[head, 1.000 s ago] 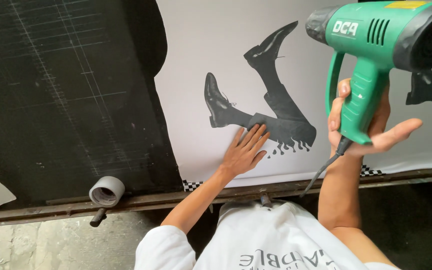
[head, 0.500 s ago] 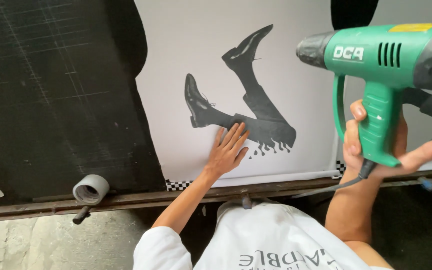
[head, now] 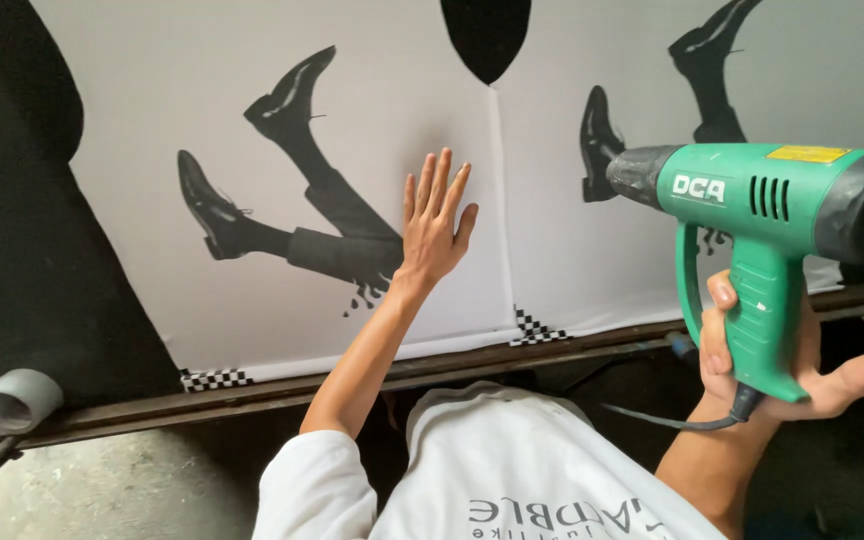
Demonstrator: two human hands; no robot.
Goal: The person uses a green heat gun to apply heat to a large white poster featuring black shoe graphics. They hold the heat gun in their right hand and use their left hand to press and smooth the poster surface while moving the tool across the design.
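A grey tape roll (head: 14,400) rests on the dark ledge (head: 252,395).

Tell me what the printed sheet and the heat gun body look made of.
Printed sheet: probably matte vinyl film, smooth, without glare, under the left hand. Heat gun in the right hand: green moulded plastic body with vent slots, dark nozzle end, likely metal.
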